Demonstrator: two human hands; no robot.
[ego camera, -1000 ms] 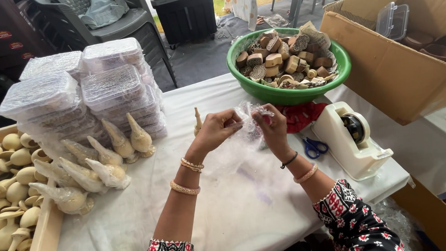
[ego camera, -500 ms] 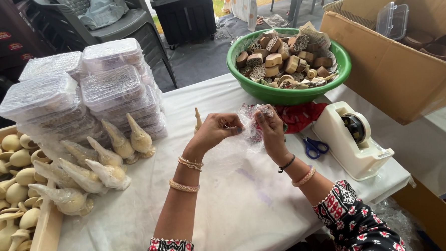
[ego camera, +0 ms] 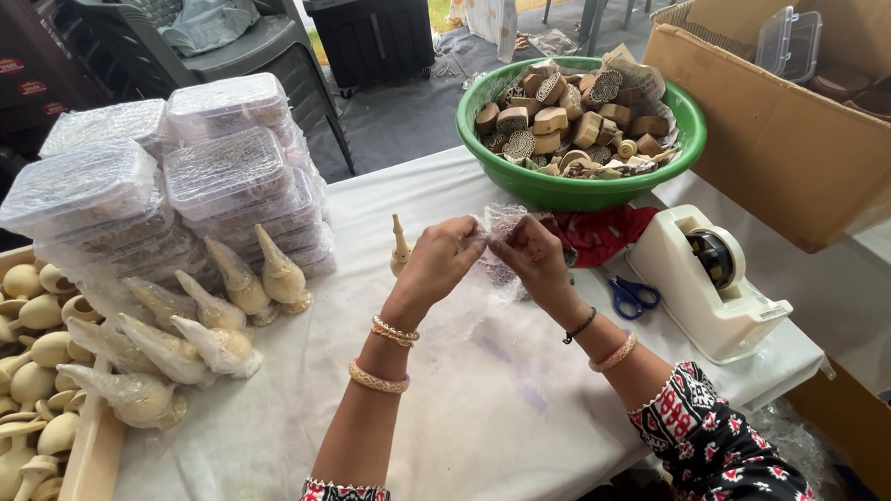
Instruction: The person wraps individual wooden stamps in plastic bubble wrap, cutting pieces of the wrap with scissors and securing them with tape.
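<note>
My left hand (ego camera: 444,260) and my right hand (ego camera: 529,256) meet over the middle of the white-covered table (ego camera: 472,410), both pinching a crumpled piece of bubble wrap (ego camera: 501,234) bunched between the fingers. What the wrap encloses is hidden. A small pale wooden piece with a pointed top (ego camera: 400,248) stands upright on the table just left of my left hand. Several wrapped wooden pieces (ego camera: 184,332) lie on their sides to the left.
A green bowl (ego camera: 583,188) of carved wooden blocks sits behind my hands, on red cloth (ego camera: 600,236). A white tape dispenser (ego camera: 705,281) and blue-handled scissors (ego camera: 632,296) lie right. Stacked clear lidded boxes (ego camera: 172,182) stand left, a tray of wooden pieces (ego camera: 21,399) far left, a cardboard box (ego camera: 800,115) right.
My hands have drawn slightly closer together and lower, gathering the bubble wrap tighter between the fingers. Nothing else on the table has moved.
</note>
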